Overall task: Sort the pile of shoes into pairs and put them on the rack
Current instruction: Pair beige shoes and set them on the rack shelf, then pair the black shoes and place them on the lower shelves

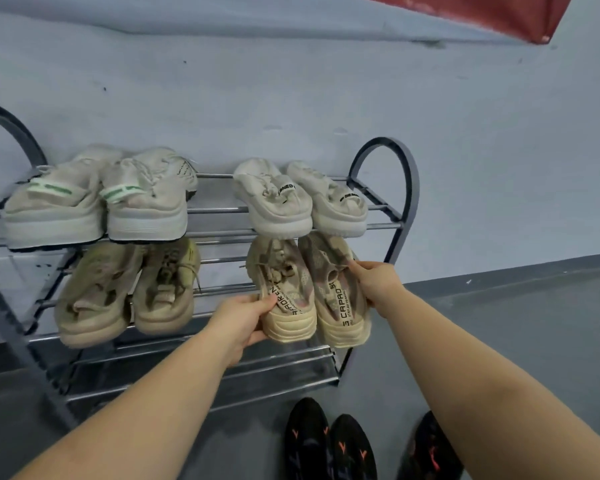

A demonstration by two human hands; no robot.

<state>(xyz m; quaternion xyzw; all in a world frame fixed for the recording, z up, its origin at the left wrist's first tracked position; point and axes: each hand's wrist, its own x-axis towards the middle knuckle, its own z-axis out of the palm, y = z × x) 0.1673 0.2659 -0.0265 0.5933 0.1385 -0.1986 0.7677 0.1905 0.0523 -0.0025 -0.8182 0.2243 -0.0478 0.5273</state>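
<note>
A grey metal shoe rack (400,188) stands against the wall. Its top shelf holds a pale pair with green heel tabs (97,202) on the left and a cream pair with black lettering (298,199) on the right. On the middle shelf a tan pair (125,292) sits at the left. At the right of that shelf is a beige pair with pink mesh: my left hand (241,322) grips the left shoe (286,296) at its heel, and my right hand (374,282) grips the right shoe (336,292) by its side. The bottom shelf is bare.
Three black shoes with orange marks (329,445) lie on the grey floor in front of the rack, below my arms. A pale blue wall is behind the rack. A red cloth (482,12) hangs at the top right.
</note>
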